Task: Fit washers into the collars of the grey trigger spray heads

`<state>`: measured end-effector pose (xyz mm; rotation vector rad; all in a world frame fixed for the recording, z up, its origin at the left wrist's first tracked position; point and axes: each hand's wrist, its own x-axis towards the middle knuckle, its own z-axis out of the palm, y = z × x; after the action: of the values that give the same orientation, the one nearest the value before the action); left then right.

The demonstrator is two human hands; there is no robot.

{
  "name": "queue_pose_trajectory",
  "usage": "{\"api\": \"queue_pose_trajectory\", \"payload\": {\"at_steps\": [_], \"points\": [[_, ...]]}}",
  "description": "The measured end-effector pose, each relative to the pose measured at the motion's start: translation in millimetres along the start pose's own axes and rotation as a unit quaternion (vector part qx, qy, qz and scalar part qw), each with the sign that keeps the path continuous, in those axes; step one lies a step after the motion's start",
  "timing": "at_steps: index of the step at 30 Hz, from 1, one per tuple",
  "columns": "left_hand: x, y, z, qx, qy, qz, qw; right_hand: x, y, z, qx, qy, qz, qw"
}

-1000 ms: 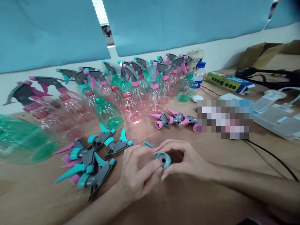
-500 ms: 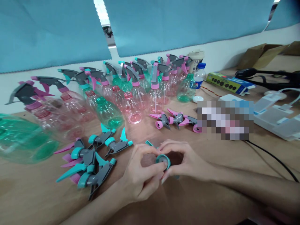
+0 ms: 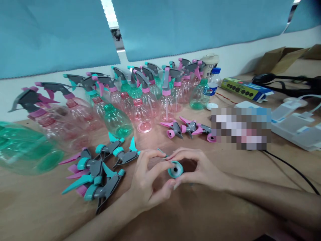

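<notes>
My right hand (image 3: 198, 169) is closed around a teal and grey trigger spray head (image 3: 175, 169), whose round collar opening faces up toward me. Inside the collar a pale ring with a dark hole in its centre shows. The fingers of my left hand (image 3: 150, 177) curl round the same spray head, the index fingertip at the collar's rim and the thumb just below it. Most of the head's body is hidden under both hands. Left of my hands lies a pile of teal and pink spray heads (image 3: 105, 184). Several pink spray heads (image 3: 188, 128) rest beyond my right hand.
Clear pink and green bottles (image 3: 144, 115), many topped with spray heads, stand along the back. A large green bottle (image 3: 27, 150) lies at far left. A Pepsi bottle (image 3: 214, 82), a paper cup (image 3: 210, 65), a narrow box (image 3: 244, 88) and a white power strip (image 3: 296, 124) are right.
My left fingertip has come out of the collar to its rim, uncovering the dark centre hole. The collar has tipped to face me more. My right hand keeps its hold.
</notes>
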<state>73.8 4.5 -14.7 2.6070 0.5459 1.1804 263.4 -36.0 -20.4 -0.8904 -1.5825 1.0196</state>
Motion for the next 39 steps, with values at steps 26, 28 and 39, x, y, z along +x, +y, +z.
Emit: {"api": "queue_pose_trajectory", "payload": {"at_steps": [26, 28, 39], "points": [[-1.4, 1.3, -0.4, -0.045, -0.019, 0.002, 0.999, 0.7, 3.3, -1.7, -0.051, -0.007, -0.040, 0.998], [-2.3, 2.2, 0.1, -0.053, -0.024, 0.036, 0.998, -0.6, 4.9, -1.1, -0.063, -0.011, -0.051, 0.997], [0.2, 2.0, -1.2, -0.026, -0.036, -0.031, 0.999, 4.3, 5.6, -7.2, -0.059, 0.012, -0.023, 0.998]]}}
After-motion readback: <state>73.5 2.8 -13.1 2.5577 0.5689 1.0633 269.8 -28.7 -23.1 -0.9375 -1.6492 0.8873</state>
